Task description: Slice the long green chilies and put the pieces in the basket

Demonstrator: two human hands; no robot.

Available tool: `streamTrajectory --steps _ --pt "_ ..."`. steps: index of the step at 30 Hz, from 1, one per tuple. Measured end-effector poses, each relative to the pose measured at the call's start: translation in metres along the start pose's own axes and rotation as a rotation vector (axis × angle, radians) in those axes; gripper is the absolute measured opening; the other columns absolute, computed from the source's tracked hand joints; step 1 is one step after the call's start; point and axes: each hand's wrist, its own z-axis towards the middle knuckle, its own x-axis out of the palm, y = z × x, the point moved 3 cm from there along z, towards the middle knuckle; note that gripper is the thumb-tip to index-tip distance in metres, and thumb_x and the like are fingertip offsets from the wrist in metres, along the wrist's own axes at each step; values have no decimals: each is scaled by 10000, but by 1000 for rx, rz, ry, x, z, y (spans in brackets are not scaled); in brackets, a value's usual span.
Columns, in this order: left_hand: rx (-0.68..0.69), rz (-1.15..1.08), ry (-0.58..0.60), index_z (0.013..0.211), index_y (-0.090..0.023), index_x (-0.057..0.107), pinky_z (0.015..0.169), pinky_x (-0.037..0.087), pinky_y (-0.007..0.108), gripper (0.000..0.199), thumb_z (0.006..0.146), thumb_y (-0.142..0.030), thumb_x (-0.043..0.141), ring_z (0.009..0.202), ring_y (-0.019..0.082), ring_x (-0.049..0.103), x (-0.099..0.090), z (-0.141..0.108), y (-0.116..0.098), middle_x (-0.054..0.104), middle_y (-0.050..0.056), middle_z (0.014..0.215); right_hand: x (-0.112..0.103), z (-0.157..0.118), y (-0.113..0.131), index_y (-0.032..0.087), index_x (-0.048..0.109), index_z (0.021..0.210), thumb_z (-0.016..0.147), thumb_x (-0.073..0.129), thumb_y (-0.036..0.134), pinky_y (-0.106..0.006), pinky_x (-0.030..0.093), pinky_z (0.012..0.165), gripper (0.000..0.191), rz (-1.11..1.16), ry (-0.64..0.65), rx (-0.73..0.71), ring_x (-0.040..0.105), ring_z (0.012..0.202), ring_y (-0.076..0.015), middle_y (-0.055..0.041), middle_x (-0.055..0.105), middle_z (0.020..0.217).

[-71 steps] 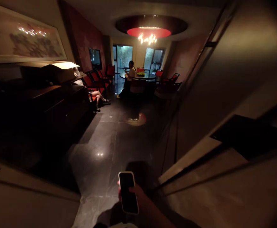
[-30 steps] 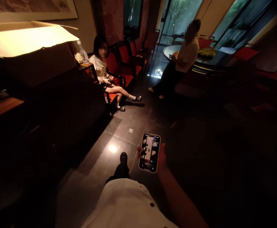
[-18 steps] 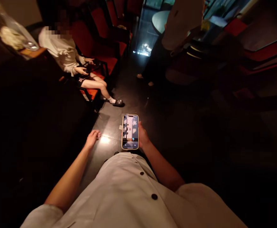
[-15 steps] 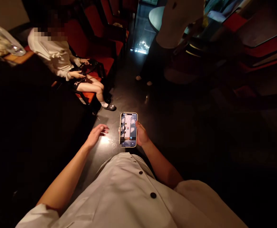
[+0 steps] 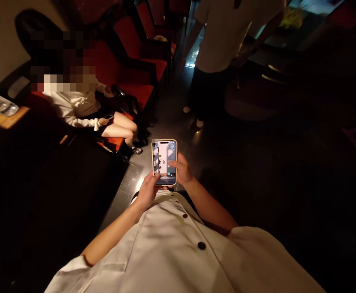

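Note:
A smartphone (image 5: 165, 156) in a pale case is held upright in front of my body, its screen lit and facing me. My right hand (image 5: 182, 167) grips its right side, with the thumb over the screen. At the lower left corner my left hand (image 5: 149, 189) is closed on the phone, thumb at the screen's bottom edge. The fingers behind the phone are mostly hidden.
A seated person (image 5: 80, 106) in a white top holds a phone at the left. Red chairs (image 5: 135, 87) line up behind. Another person (image 5: 217, 36) stands ahead on the dark floor (image 5: 126, 175). A wooden surface (image 5: 9, 118) juts in at the left.
My left hand has moved right from beside the phone and closed on its lower left corner. My right thumb has moved onto the screen. The standing person now shows further right.

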Motion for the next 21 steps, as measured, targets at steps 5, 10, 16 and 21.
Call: streamTrajectory --steps 5,10,16,21 --pt "13 -23 69 1024 -171 663 632 525 290 419 815 -510 792 728 191 695 0 38 -26 737 62 934 -1 42 16 215 627 1077 629 686 211 -311 529 650 452 -13 -12 -28 641 740 -198 9 696 841" --pt "94 109 146 1015 -177 682 701 516 275 313 729 -278 756 747 167 645 -19 57 -47 707 10 833 14 64 23 195 650 1051 608 670 187 -298 516 693 443 -23 -69 -38 633 756 -185 5 709 854" --pt "162 219 350 1202 -165 650 740 508 268 460 786 -310 783 808 172 628 -19 48 -75 687 29 935 31 60 40 202 685 987 559 695 198 -288 521 666 428 -10 -204 15 651 720 -186 8 733 815" --pt "146 293 380 1332 -186 590 715 494 238 626 748 -242 809 778 142 588 -7 43 -91 660 19 970 37 56 49 206 686 989 634 733 343 -345 555 698 384 55 -309 -9 678 728 -220 -12 743 811"
